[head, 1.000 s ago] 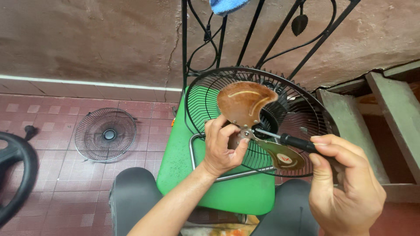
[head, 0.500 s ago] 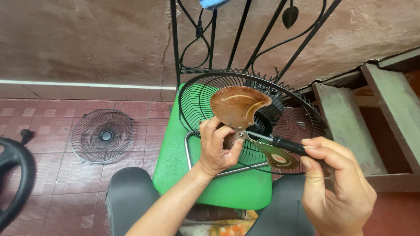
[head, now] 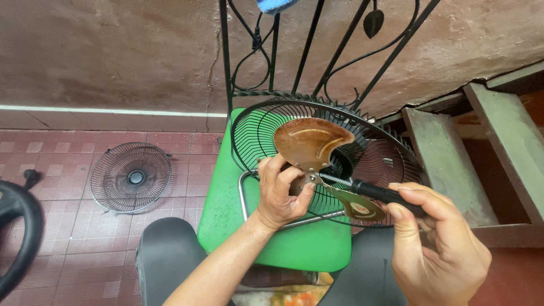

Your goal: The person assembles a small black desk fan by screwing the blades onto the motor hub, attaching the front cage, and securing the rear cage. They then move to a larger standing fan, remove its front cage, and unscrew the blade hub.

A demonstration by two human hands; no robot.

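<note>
The left hand (head: 280,192) pinches the hub of one rusty brown metal fan blade (head: 310,141), held over one black wire fan guard (head: 362,153) lying on one green plastic stool (head: 226,209). At four o'clock from the hub, the right hand (head: 436,249) is clenched around one black-handled screwdriver (head: 368,191), its tip at the hub. At nine o'clock, one second grey wire fan guard (head: 131,177) lies on the red tiled floor (head: 56,153).

Both hands (head: 283,192) (head: 436,249) closed (fingers curled), forearms raised.
</note>
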